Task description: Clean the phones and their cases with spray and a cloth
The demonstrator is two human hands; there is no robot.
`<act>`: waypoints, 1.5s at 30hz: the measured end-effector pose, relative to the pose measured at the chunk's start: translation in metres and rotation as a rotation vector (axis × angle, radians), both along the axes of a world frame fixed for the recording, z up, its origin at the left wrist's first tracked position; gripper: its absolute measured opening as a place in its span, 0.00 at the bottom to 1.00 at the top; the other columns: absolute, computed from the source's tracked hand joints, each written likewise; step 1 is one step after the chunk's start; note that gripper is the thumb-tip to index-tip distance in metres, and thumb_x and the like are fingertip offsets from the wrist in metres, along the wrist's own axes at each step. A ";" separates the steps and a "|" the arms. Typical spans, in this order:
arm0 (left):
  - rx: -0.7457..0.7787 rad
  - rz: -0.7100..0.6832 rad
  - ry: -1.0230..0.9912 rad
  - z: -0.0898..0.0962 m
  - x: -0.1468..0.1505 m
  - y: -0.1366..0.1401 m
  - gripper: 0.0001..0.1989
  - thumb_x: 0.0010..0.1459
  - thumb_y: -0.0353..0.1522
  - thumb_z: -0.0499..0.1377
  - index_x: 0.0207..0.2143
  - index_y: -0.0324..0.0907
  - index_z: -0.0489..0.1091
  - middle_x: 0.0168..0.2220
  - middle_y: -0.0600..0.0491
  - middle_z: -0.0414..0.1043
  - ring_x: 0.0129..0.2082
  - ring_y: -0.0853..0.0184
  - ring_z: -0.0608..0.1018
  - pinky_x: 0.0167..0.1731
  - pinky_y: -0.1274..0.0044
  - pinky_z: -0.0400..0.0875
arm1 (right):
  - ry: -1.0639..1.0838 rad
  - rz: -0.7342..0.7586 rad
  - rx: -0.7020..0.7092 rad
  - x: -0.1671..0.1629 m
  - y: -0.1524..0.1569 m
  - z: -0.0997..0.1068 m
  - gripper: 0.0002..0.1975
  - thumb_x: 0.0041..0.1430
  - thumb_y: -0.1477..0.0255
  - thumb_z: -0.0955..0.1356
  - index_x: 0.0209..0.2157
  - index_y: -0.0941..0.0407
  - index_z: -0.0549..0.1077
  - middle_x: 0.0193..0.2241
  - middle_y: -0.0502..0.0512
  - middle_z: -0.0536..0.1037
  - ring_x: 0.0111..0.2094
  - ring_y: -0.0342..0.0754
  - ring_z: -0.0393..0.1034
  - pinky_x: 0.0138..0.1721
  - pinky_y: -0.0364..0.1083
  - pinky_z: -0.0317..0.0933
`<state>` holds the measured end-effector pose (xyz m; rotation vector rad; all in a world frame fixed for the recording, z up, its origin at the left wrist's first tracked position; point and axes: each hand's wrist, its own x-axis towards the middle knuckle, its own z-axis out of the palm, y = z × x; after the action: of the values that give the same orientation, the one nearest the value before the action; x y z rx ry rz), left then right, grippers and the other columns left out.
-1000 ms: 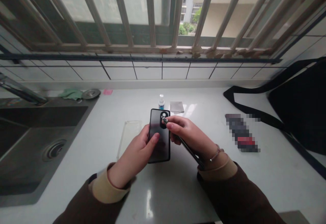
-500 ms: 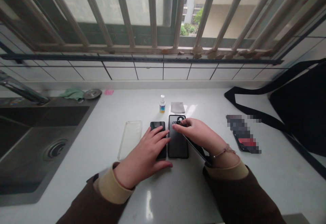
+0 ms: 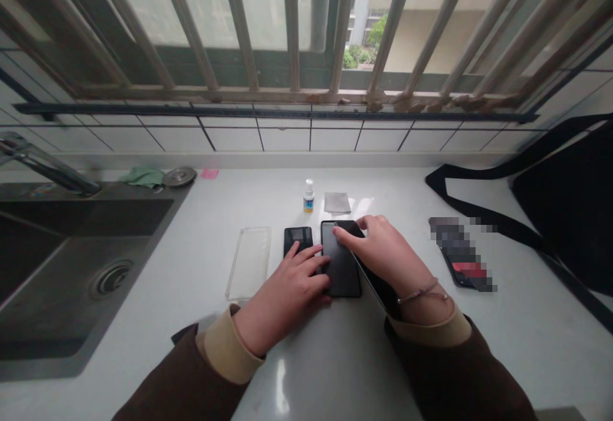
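Observation:
My right hand [image 3: 383, 248] grips a dark slab-like phone [image 3: 378, 283] by its upper end, with the thumb on the near face. The phone slants down under my wrist, its lower end near the sleeve. Just left of it lies a black phone case [image 3: 341, 271], partly covered by that phone. My left hand [image 3: 297, 283] is open, fingers spread over the black case's left side and over a smaller black phone [image 3: 297, 237], whose lower part is hidden. To the left a clear phone case [image 3: 249, 261] lies flat on the white counter.
A small white-capped bottle [image 3: 309, 199] and a folded grey cloth [image 3: 338, 202] stand behind the phones. Another phone [image 3: 462, 255], partly pixelated, lies right, near a black bag [image 3: 569, 184] with a strap. At left are a sink [image 3: 115, 229], faucet [image 3: 57, 168] and green cloth [image 3: 145, 177].
My left hand has slid right, its fingers now reaching onto the black case. The phone in my right hand has turned, and the case's camera ring is covered. The view has shifted slightly.

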<state>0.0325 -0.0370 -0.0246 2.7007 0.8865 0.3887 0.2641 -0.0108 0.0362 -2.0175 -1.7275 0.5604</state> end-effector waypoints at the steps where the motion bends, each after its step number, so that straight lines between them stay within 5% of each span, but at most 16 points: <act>1: 0.009 -0.007 -0.004 -0.001 0.000 0.000 0.09 0.64 0.36 0.72 0.44 0.43 0.80 0.65 0.40 0.76 0.72 0.39 0.70 0.68 0.34 0.58 | -0.058 -0.042 -0.008 0.003 0.001 0.002 0.28 0.64 0.45 0.71 0.42 0.58 0.80 0.43 0.71 0.80 0.41 0.62 0.78 0.42 0.54 0.68; 7: 0.034 0.013 -0.027 -0.003 0.002 -0.003 0.09 0.66 0.38 0.70 0.43 0.43 0.79 0.63 0.39 0.77 0.69 0.41 0.73 0.68 0.35 0.60 | -0.330 -0.268 -0.045 0.020 0.010 0.000 0.36 0.67 0.43 0.68 0.50 0.65 0.78 0.47 0.76 0.80 0.44 0.66 0.81 0.42 0.54 0.70; 21: -0.004 0.041 -0.040 0.009 0.004 -0.013 0.06 0.68 0.33 0.67 0.46 0.43 0.76 0.63 0.41 0.76 0.71 0.41 0.70 0.69 0.36 0.58 | -0.421 -0.272 -0.076 0.019 0.022 -0.035 0.37 0.67 0.47 0.70 0.52 0.71 0.78 0.47 0.81 0.80 0.49 0.72 0.79 0.48 0.58 0.72; 25: 0.009 0.067 -0.109 0.016 0.004 -0.012 0.08 0.70 0.33 0.65 0.49 0.43 0.75 0.58 0.42 0.78 0.65 0.46 0.74 0.69 0.42 0.63 | -0.446 -0.248 -0.017 0.017 0.022 -0.043 0.33 0.66 0.51 0.72 0.53 0.70 0.78 0.48 0.83 0.79 0.53 0.72 0.75 0.51 0.60 0.70; 30: -0.019 0.087 -0.315 0.030 0.004 -0.013 0.10 0.69 0.25 0.58 0.49 0.43 0.73 0.45 0.46 0.79 0.49 0.55 0.78 0.55 0.57 0.76 | -0.448 -0.263 -0.027 0.012 0.018 -0.042 0.33 0.68 0.51 0.71 0.54 0.70 0.76 0.50 0.83 0.77 0.55 0.73 0.73 0.52 0.61 0.70; 34: -0.032 0.109 -0.388 0.037 -0.002 -0.013 0.09 0.61 0.21 0.57 0.38 0.44 0.70 0.35 0.50 0.75 0.38 0.59 0.74 0.39 0.66 0.72 | -0.456 -0.287 -0.045 0.012 0.013 -0.035 0.35 0.69 0.47 0.69 0.55 0.69 0.75 0.51 0.82 0.76 0.54 0.75 0.73 0.47 0.63 0.71; 38: -0.022 0.150 -0.454 0.041 -0.009 -0.010 0.09 0.61 0.22 0.57 0.36 0.45 0.69 0.32 0.52 0.73 0.34 0.62 0.72 0.35 0.69 0.68 | -0.418 -0.214 0.189 0.014 0.012 -0.024 0.20 0.72 0.62 0.67 0.53 0.64 0.75 0.50 0.76 0.76 0.53 0.69 0.72 0.49 0.59 0.69; 41: -0.024 0.162 -0.463 0.042 -0.011 -0.009 0.08 0.62 0.23 0.57 0.38 0.45 0.70 0.33 0.52 0.74 0.34 0.63 0.72 0.35 0.70 0.67 | -0.300 -0.040 0.445 0.008 0.010 -0.017 0.07 0.69 0.74 0.64 0.43 0.57 0.75 0.44 0.64 0.77 0.48 0.59 0.72 0.51 0.53 0.66; 45: -0.019 0.161 -0.445 0.042 -0.011 -0.011 0.08 0.62 0.23 0.57 0.37 0.45 0.69 0.32 0.53 0.74 0.33 0.63 0.73 0.34 0.70 0.67 | -0.173 0.173 0.538 -0.010 0.003 -0.013 0.06 0.66 0.77 0.65 0.36 0.52 0.71 0.38 0.57 0.75 0.41 0.54 0.70 0.45 0.50 0.64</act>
<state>0.0214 -0.0478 0.0179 2.3828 0.9608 0.9631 0.2538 -0.0079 0.0228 -1.5809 -1.9094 -0.0412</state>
